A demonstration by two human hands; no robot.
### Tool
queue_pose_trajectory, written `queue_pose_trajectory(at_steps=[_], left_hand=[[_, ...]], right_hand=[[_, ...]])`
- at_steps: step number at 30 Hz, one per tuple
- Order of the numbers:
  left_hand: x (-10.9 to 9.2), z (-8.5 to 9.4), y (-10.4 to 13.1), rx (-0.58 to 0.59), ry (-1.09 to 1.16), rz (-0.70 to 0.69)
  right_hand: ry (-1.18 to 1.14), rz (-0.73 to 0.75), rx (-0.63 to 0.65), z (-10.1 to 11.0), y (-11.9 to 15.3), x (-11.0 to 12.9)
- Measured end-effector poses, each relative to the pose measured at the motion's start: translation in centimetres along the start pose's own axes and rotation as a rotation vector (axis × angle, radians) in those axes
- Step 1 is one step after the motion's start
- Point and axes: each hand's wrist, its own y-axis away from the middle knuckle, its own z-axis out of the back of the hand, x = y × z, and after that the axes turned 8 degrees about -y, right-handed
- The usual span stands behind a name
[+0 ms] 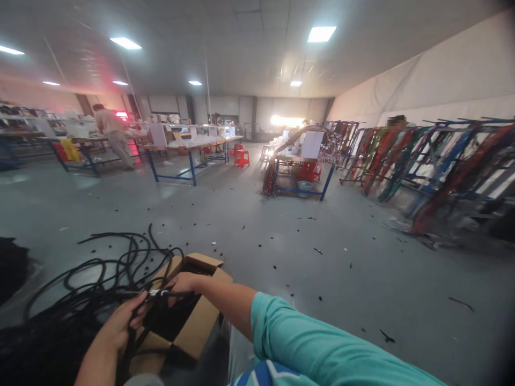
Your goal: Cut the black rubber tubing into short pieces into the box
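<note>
Over an open cardboard box (199, 324), my left hand (120, 321) is closed around black tubing, some of which hangs down past its fingers. Just to its right, my right hand (184, 282) has its fingers curled on a black tube (179, 294). A small white and metallic piece (157, 292) shows between both hands; blur hides what it is. Long black tubes (120, 257) curl on the floor beyond and left of the hands. Dark contents in the box are hard to make out.
A dark heap (12, 268) lies at far left. Small black scraps (274, 267) dot the grey floor. Workbenches (193, 143), red stools (242, 156) and racks of coloured wires (402, 155) stand farther off. One person (112, 131) bends at a bench; another (397, 122) is behind the racks.
</note>
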Motion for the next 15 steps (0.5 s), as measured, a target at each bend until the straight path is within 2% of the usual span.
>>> queue_pose_trajectory(at_steps=[3, 6, 10, 13, 15], left_hand=[[-0.3, -1.5, -0.3, -0.051, 0.046, -0.1], [-0.6, -2.4, -1.7, -0.095, 0.079, -0.13], [-0.7, -2.4, -4.3, -0.103, 0.118, -0.084], [-0.4, -2.1, -5.7, -0.104, 0.158, -0.044], [-0.2, -1.9, -6.3, -0.11, 0.177, -0.064]], right_hand=[[-0.048, -0.015, 0.0, 0.9, -0.4, -1.1], [-0.125, -0.042, -0.019, 2.0, -1.5, -1.9], [-0.225, -0.045, -0.03, 2.6, -3.3, -2.6], [-0.346, -0.069, -0.034, 2.0, -4.3, -3.0], [-0.412, -0.097, -0.04, 1.6, -4.8, -3.2]])
